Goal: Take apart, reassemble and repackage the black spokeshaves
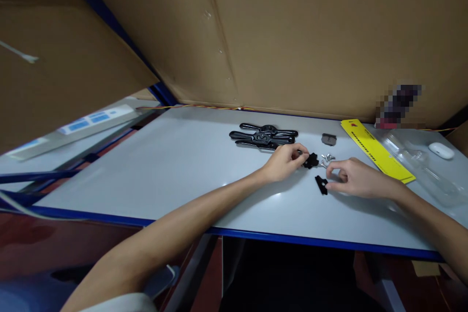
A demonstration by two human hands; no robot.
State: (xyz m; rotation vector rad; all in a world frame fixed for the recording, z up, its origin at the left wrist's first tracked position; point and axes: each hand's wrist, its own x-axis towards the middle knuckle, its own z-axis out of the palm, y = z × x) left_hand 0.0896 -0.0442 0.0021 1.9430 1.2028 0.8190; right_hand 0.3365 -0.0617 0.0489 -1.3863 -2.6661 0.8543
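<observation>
My left hand (pixel 285 162) is closed in a pinch at the left edge of a small black notched metal plate (pixel 312 161). To its right, my right hand (pixel 360 179) has thumb and index finger apart. The thumb tip is beside a second black plate (pixel 321 185) with a hole in it, and seems to touch it. Between the hands lie several small silver screws (pixel 328 158). A grey blade (pixel 329 139) lies flat beyond them. Several black spokeshaves (pixel 263 137) with two handles each lie side by side behind my left hand.
A yellow card (pixel 376 148) lies on the right, beside a clear plastic blister shell (pixel 426 168) and a white earbud case (pixel 441 150). A brown panel (pixel 310 34) rises behind the grey table (pixel 146 175) with its blue edge. A blurred patch stands at the back right.
</observation>
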